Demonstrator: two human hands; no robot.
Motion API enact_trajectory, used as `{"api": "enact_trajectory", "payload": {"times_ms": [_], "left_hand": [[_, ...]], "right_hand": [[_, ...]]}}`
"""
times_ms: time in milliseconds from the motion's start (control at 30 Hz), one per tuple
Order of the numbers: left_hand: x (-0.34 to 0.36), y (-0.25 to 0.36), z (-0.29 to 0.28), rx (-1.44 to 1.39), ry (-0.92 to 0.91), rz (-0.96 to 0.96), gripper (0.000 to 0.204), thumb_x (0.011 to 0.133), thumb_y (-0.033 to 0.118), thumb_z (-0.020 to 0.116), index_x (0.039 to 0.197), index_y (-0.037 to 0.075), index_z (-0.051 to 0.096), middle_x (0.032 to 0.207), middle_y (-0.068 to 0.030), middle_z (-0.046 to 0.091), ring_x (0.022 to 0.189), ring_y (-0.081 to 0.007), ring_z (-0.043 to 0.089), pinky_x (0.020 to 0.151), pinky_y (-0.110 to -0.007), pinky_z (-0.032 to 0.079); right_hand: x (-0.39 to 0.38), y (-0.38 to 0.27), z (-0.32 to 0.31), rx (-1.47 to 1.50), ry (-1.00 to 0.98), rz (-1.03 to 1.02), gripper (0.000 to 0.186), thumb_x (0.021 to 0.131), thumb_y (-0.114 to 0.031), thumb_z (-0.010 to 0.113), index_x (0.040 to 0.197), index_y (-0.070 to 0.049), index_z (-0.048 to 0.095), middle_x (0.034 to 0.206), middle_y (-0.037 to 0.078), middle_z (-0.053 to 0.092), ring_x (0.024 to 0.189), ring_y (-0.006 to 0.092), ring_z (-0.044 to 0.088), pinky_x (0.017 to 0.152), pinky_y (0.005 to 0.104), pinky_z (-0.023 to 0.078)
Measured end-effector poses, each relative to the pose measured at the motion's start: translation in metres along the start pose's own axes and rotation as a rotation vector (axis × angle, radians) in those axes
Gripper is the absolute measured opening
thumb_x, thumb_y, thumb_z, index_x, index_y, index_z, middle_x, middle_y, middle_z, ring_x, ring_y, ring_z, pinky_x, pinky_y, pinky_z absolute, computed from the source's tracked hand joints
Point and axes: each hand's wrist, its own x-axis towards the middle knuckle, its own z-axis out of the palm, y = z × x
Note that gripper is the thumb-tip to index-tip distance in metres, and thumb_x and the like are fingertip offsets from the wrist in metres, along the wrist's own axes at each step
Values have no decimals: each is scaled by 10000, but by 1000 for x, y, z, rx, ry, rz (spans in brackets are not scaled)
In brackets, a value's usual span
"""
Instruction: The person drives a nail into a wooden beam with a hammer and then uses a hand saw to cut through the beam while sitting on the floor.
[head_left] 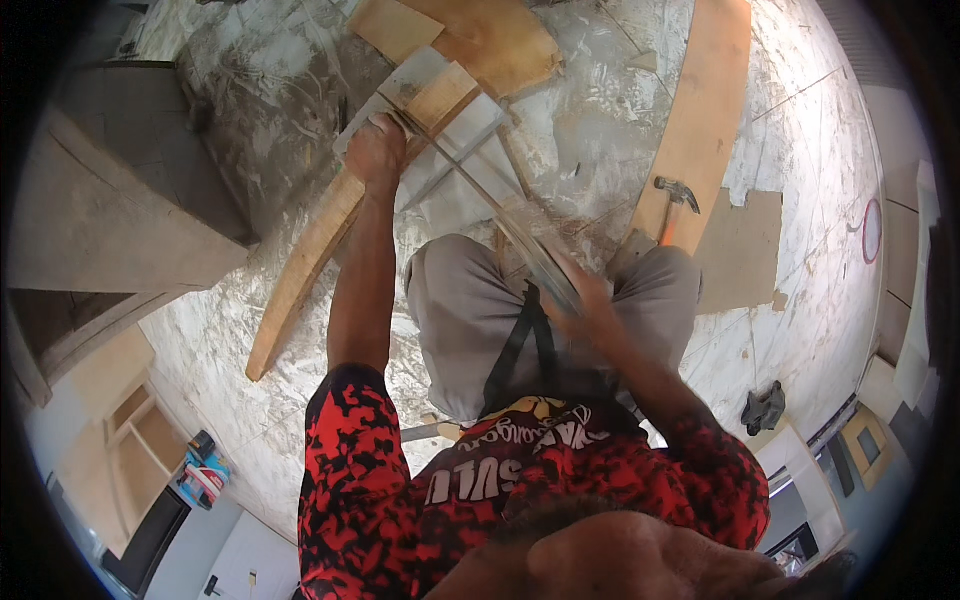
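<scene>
- Clenched around the wooden strip (310, 262) with the left hand (378, 150), close to its upper end and just beside the blade.
- Grasping the saw (515, 228) at its lower right end with the right hand (588, 300), in front of the knees; impossible to tell the exact set of the fingers under the blur.
- Lying ahead and to the left, with a long axis from lower left to upper right: the strip, under the left hand, well apart from the right.
- Running the other way, from upper left to lower right: the saw, crossing the strip at a steep angle near the left knuckles.
- Beneath the strip's upper end: pale grey slabs (487, 120) on the smeared floor (200, 340).
- Farther ahead: a plywood sheet (510, 45).
- Off to the right: a claw hammer (675, 200) resting on a long board (695, 110), beside a brown flat sheet (745, 250).
</scene>
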Motion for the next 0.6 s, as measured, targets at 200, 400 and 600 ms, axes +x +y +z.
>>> {"api": "enact_trajectory", "payload": {"times_ms": [200, 400, 600], "left_hand": [[-2, 12, 5, -41, -38, 82, 489, 896, 354, 396, 835, -10, 717, 894, -268, 675, 865, -432, 658, 797, -484, 508], [2, 3, -2, 20, 23, -31, 497, 907, 362, 380, 863, 1, 719, 895, -267, 676, 867, -428, 662, 791, -496, 507], [9, 21, 9, -114, -29, 127, 535, 921, 378, 346, 870, -1, 720, 904, -261, 678, 868, -432, 660, 798, -501, 505]], "right_hand": [[160, -11, 51, -122, -85, 313, 654, 760, -179, 691, 1345, -5, 457, 1162, 289, 591, 1018, 417, 608, 859, 443, 497], [-17, -11, -14, 15, -20, 99, 700, 746, -56, 687, 1399, -56, 436, 1254, 230, 579, 1143, 314, 601, 934, 394, 473], [159, 15, 57, -79, -19, 143, 685, 765, -212, 701, 1373, -30, 442, 1148, 252, 616, 968, 438, 604, 868, 453, 495]]}}
